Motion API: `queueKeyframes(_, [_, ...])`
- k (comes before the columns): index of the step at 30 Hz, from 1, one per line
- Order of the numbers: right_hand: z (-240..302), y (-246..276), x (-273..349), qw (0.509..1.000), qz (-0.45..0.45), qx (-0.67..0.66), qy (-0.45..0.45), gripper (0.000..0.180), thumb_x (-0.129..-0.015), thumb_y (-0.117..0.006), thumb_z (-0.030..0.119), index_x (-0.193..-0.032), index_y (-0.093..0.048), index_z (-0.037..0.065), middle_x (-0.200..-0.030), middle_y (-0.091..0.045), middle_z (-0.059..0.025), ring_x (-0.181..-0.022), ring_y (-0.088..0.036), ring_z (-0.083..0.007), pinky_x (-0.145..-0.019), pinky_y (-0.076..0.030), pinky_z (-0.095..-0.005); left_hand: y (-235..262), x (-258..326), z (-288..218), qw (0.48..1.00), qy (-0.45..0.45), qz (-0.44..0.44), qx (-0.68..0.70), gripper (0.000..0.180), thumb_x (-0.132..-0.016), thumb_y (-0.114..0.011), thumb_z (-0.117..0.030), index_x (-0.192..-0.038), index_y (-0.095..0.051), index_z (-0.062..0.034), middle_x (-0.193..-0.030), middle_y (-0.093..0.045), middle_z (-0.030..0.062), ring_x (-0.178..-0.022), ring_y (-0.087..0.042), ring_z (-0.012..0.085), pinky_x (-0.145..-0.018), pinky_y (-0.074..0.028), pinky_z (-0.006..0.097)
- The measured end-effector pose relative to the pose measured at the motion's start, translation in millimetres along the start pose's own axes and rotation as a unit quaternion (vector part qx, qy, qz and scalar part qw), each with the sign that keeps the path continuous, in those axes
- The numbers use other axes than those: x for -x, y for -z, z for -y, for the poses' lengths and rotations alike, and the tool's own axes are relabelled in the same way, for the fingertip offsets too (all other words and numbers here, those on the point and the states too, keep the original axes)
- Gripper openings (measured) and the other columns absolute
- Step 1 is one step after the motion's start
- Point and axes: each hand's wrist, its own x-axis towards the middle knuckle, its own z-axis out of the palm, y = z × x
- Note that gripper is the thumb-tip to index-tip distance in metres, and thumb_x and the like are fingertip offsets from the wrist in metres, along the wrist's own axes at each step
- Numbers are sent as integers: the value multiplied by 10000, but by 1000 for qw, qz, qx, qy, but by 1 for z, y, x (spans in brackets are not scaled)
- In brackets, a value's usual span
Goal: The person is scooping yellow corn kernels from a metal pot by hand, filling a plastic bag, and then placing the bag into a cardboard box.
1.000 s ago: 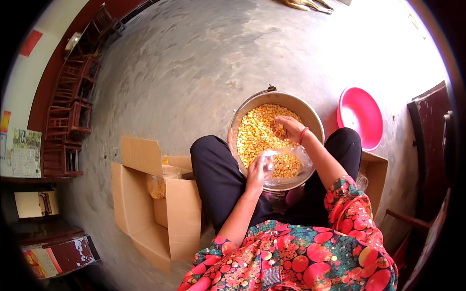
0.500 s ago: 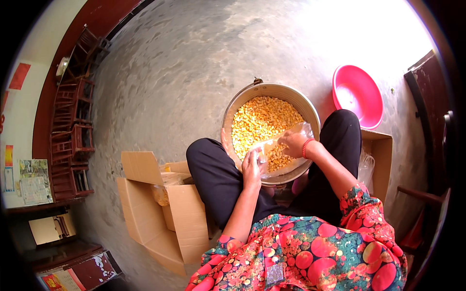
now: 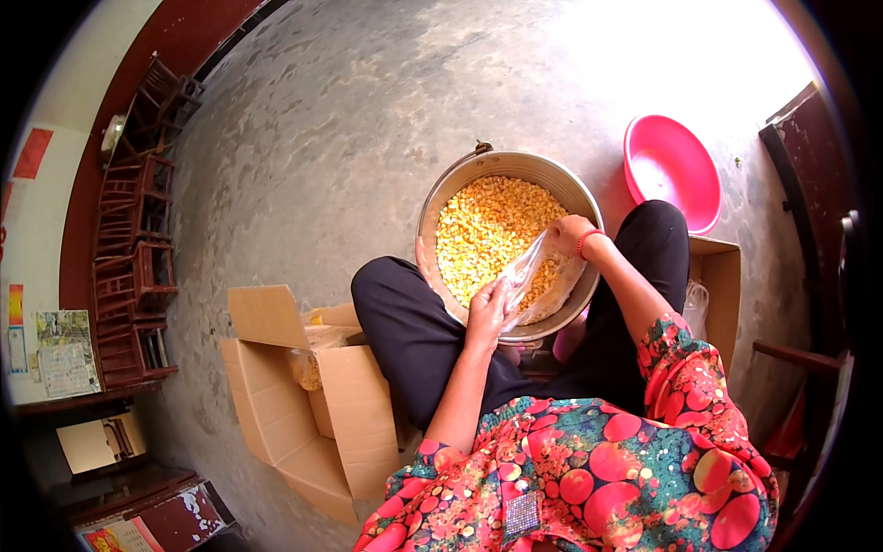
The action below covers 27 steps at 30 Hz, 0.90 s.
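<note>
A metal bucket (image 3: 583, 198) stands between my knees, holding a heap of yellow corn kernels (image 3: 492, 216). Over its near right part I hold a clear plastic bag (image 3: 526, 267). My left hand (image 3: 489, 306) is closed on one side of the bag, above the bucket's near rim. At the bag's other side my right hand (image 3: 572, 236), with a red bracelet at the wrist, pinches its upper edge. The bag is stretched between both hands. Kernels show through or beneath the clear plastic; whether any lie inside it, I cannot tell.
At my left sits an opened cardboard box (image 3: 361, 419) with a bag of kernels (image 3: 305, 368) in it. A pink basin (image 3: 694, 202) lies beyond my right knee, near another cardboard box (image 3: 722, 294) holding a clear bag. Wooden chairs (image 3: 124, 267) line the left wall.
My right hand has moved up and right, away from the kernels, drawing the bag's edge along. The bag is now stretched tauter toward my left hand, which keeps its hold.
</note>
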Motion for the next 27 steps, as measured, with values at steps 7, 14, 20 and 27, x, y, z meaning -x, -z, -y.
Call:
queueKeyframes(7, [16, 28, -6, 926, 208, -315, -17, 263, -726, -526, 247, -622, -589, 14, -538, -548, -63, -414, -503, -142, -413, -415, -269, 1, 5, -15, 982, -10, -96, 161, 246, -857, -456, -276, -889, -568, -59, -607, -467, -32, -429, -331, 23, -369, -267, 156])
queueKeyframes(14, [29, 30, -48, 950, -51, -305, 50, 214, -765, -522, 239, -871, -565, 59, -694, -557, -55, -558, -542, -143, -480, -438, -271, -5, 4, -8, 988, 9, -71, 138, 248, -867, -440, -249, -973, -539, -48, -840, -558, -6, -531, -390, 13, -383, -258, 133])
queueKeyframes(20, [55, -7, -48, 1000, -2, -6, 11, 424, -750, -518, 294, -1118, -438, 99, -1070, -472, -207, -934, -521, -335, -776, -444, -394, 0, 4, -4, 989, 20, -65, 132, 261, -873, -427, -253, -978, -533, -38, -797, -548, -5, -491, -356, 15, -374, -241, 140])
queueKeyframes(27, [43, -39, -55, 982, 23, -185, 34, 345, -732, -531, 284, -1024, -532, 101, -915, -580, -125, -781, -574, -300, -656, -492, -375, -1, 4, -4, 991, 29, -39, 121, 266, -864, -446, -279, -965, -545, -53, -825, -559, -3, -515, -389, 12, -376, -251, 144])
